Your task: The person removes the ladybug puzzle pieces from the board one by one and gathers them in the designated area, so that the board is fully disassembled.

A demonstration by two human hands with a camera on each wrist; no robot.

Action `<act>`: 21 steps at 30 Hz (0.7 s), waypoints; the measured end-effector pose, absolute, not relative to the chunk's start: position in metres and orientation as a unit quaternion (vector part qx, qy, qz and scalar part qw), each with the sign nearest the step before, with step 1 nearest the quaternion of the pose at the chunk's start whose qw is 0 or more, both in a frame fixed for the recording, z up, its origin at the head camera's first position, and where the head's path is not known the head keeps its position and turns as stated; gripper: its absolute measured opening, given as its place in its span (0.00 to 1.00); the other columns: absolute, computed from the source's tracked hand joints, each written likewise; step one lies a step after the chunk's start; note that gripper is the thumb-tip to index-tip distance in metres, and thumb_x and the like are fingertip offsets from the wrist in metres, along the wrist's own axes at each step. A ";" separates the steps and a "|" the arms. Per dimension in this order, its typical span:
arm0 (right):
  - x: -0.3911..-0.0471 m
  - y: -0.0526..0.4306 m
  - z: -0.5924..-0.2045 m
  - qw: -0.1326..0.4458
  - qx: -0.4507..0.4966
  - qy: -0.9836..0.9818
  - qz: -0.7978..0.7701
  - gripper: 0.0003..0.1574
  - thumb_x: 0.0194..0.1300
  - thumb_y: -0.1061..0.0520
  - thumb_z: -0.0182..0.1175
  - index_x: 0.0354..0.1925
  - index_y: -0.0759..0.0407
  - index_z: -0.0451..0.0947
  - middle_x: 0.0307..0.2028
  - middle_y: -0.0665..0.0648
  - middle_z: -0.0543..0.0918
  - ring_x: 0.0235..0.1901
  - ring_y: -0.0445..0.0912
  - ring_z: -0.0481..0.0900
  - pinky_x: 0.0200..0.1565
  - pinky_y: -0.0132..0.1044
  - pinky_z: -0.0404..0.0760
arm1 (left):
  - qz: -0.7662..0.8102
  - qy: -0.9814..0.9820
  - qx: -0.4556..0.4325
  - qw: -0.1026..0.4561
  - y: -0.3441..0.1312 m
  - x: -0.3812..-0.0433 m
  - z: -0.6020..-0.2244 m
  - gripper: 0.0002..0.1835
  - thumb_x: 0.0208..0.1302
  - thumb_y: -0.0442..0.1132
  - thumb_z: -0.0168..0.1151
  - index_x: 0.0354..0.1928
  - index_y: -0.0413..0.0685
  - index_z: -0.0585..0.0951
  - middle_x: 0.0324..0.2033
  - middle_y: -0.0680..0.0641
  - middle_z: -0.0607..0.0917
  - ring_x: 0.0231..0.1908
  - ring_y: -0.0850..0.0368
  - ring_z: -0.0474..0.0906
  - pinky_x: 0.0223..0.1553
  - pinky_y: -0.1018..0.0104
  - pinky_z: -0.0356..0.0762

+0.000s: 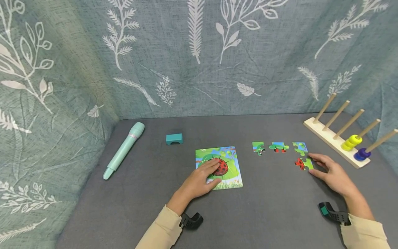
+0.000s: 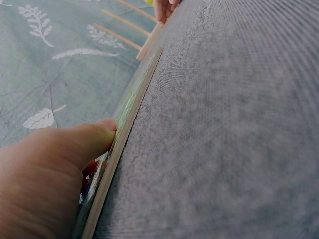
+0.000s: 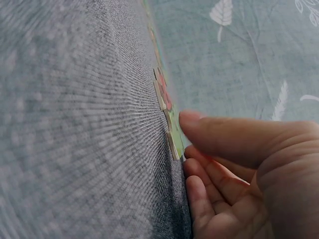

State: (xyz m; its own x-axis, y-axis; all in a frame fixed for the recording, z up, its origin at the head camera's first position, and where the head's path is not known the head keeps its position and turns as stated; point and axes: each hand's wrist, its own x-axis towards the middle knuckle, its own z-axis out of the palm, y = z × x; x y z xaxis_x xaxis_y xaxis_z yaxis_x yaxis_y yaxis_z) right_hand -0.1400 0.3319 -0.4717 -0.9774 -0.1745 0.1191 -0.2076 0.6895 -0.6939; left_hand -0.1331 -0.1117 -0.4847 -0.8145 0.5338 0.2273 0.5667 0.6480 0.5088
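My left hand (image 1: 200,176) rests over the square ladybug puzzle (image 1: 231,166), palm down with its fingers stretched across the picture. In the left wrist view, the left thumb (image 2: 94,139) lies along the edge of the puzzle. Far to the right, a puzzle piece with red and green (image 1: 308,164) lies flat on the cloth. My right hand (image 1: 334,174) holds this piece by its right side, thumb at the lower corner and index finger at the upper one. Just above it sits a blue-and-green puzzle piece (image 1: 300,147), close to the index fingertip.
Two more puzzle pieces lie left of the right hand, one with red spots (image 1: 278,147) and one green (image 1: 258,147). A wooden peg stand (image 1: 329,138) with yellow and blue beads stands at the right. Behind the puzzle are a teal block (image 1: 174,138) and a mint toy microphone (image 1: 124,150).
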 end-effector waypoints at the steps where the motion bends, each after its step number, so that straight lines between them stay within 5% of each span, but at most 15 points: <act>1: -0.140 0.332 -0.472 0.023 0.101 -0.918 0.383 0.33 0.64 0.58 0.62 0.62 0.72 0.66 0.58 0.72 0.68 0.46 0.12 0.55 0.44 0.02 0.56 | -0.290 -0.908 -0.303 0.027 -0.112 -0.133 -0.485 0.32 0.63 0.48 0.62 0.66 0.41 0.69 0.67 0.43 0.68 0.68 0.48 0.63 0.66 0.53 0.68; 21: -0.137 0.309 -0.459 0.043 0.124 -0.893 0.431 0.38 0.60 0.62 0.65 0.64 0.73 0.62 0.57 0.74 0.69 0.49 0.14 0.59 0.49 0.04 0.60 | -0.263 -0.908 -0.319 0.068 -0.113 -0.132 -0.479 0.31 0.59 0.47 0.65 0.62 0.39 0.74 0.63 0.42 0.73 0.64 0.47 0.68 0.65 0.54 0.70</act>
State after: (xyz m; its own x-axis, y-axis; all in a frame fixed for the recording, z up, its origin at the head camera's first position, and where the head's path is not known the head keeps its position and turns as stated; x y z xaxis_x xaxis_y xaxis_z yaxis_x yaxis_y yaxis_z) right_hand -0.1371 0.3089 -0.4589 -0.9655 -0.1845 0.1837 -0.2586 0.5973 -0.7592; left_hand -0.1315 -0.1135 -0.4790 -0.7877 0.5427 0.2916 0.6146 0.6587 0.4341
